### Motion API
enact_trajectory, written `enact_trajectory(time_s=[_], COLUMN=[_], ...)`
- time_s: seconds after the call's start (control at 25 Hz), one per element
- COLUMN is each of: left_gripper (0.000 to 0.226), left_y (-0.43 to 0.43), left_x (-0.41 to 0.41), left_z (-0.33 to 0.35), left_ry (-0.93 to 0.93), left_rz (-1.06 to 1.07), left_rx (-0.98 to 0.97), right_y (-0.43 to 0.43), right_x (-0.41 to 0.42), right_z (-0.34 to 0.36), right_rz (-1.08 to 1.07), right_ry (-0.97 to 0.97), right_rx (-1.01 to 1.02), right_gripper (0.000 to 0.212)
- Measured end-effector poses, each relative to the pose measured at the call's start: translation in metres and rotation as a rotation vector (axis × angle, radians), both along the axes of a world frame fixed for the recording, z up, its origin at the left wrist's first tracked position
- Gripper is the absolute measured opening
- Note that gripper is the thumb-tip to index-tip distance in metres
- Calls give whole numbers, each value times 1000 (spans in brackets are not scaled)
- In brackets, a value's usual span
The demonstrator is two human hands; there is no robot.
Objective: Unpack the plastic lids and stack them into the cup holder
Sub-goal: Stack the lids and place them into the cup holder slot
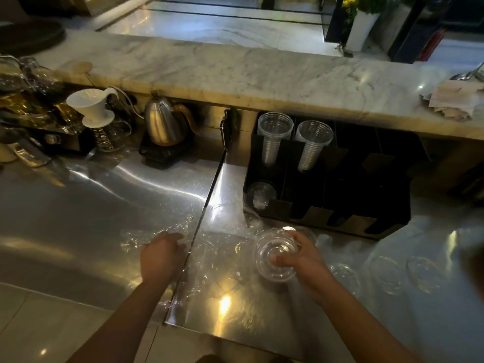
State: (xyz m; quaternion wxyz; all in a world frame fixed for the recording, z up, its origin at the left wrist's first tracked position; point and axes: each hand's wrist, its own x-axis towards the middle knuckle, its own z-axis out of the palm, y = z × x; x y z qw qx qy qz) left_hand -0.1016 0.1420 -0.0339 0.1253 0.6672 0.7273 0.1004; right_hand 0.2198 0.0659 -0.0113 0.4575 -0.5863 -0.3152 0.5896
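Observation:
My right hand (298, 254) grips a stack of clear plastic lids (275, 254) just above the steel counter, in front of the black cup holder (340, 195). My left hand (163, 251) presses on crumpled clear plastic wrap (146, 238) lying on the counter. More clear lids (387, 275) lie in a row on the counter to the right. The holder's lower left slot holds a few lids (260, 195). Two stacks of clear cups (273, 132) stand in its upper slots.
A steel kettle (162, 124) on a dark base, a white dripper (91, 106) on a glass server and glassware stand at the back left. A marble ledge (235, 74) overhangs the holder. Folded cloth (453, 100) lies on the ledge at right.

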Motion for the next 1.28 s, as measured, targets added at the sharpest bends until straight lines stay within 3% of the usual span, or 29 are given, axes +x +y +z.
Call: enact_trajectory(time_s=[0.2,0.36,0.68,0.84,0.88,0.96,1.08,1.12,1.2,1.28], left_gripper=[22,32,47,52,49,48,67,77,87,74], left_y=[34,47,30,14,5,-15,-42,-47,-50,-49], left_x=[-38,-38,-28,0,15,52,108,122,138,146], left_z=[6,-2,-12,21,32,56,84,84,81,76], left_ry=[-26,4,15,-21,-118,-549,-1317,-1438,-1537,-1560], left_rz=[163,241,279,118,49,-25,-76,-94,-74,-5], left_rx=[-29,-88,-86,123,163,61,-431,-530,-538,-468], right_y=[8,16,21,20,19,16,13,13,13,12], right_x=[-9,-19,-25,-24,-24,-25,-25,-25,-25,-28], right_z=[9,14,26,34,36,42,51,52,54,54], right_rz=[-50,-82,-82,-94,-95,-94,-70,-59,-60,-58], right_ry=[39,45,65,77,81,87,125,143,140,42], right_rx=[-15,-22,-49,-45,-42,-27,29,46,59,50], right_gripper=[69,73,81,73,71,72,81,81,75,56])
